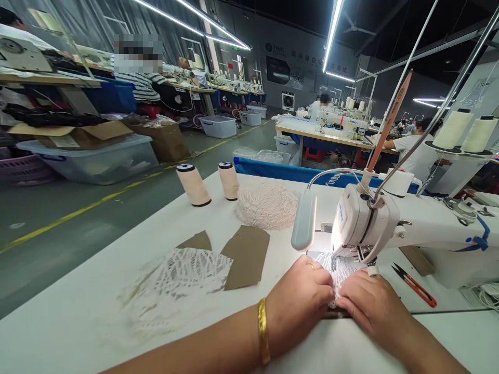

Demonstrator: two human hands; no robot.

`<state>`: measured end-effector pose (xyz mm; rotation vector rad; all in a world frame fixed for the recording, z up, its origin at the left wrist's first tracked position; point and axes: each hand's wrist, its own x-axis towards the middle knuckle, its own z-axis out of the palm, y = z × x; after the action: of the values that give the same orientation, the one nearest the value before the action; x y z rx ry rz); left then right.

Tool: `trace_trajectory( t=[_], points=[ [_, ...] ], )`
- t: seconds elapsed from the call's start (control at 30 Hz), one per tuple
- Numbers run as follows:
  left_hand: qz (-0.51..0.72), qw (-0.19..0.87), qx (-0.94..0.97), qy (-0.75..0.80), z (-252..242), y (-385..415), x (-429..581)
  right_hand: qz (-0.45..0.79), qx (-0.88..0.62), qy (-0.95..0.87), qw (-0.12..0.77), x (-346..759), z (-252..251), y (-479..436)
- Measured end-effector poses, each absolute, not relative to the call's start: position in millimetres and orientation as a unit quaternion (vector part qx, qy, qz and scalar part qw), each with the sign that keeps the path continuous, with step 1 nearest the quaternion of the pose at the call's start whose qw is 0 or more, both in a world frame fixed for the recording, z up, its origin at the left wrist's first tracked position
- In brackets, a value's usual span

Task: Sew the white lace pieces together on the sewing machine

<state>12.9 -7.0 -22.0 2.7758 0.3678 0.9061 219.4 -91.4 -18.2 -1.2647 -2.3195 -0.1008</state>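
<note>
Pinching white lace (350,266) w/ L hand (300,298) & R hand (373,300), under sewing mach. head (362,221), orange snips (415,286) to R

On this near table (58,332) I count one sewing machine (353,221), two peach thread cones (194,185), one pair of snips (416,286) and, partly covered, perhaps two brown cards (248,257).
</note>
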Motion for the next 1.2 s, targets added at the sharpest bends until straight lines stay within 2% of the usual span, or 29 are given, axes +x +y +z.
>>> trace_trajectory(
  t=[0.23, 0.43, 0.57, 0.67, 0.8, 0.9, 1.2],
  points=[
    [0.277, 0.134, 0.938, 0.159, -22.7, 5.4, 16.8, -0.013, -0.504, -0.825, 0.254, 224.7, -21.9, -85.2],
    [0.24, 0.303, 0.898, 0.211, -10.9, 12.7, 20.3, 0.008, -0.55, -0.794, 0.258, 220.2, -27.8, -87.1],
    [0.215, 0.383, 0.863, 0.25, -2.7, 17.3, 20.6, 0.011, -0.565, -0.766, 0.306, 217.8, -27.4, -84.3],
    [0.214, 0.344, 0.889, 0.212, -3.4, 14.7, 14.8, 0.021, -0.536, -0.786, 0.306, 219.0, -24.6, -85.5],
    [0.244, 0.193, 0.94, 0.14, -9.9, -0.8, 3.6, 0.019, -0.467, -0.849, 0.247, 220.1, -19.7, -95.2],
    [0.261, 0.117, 0.949, 0.131, -12.9, -12.5, -0.2, 0.004, -0.453, -0.858, 0.243, 219.4, -16.3, -102.5],
    [0.262, 0.086, 0.952, 0.134, -10.9, -7.4, 1.3, 0.011, -0.483, -0.845, 0.23, 221.2, -18.1, -98.8]
  ],
)
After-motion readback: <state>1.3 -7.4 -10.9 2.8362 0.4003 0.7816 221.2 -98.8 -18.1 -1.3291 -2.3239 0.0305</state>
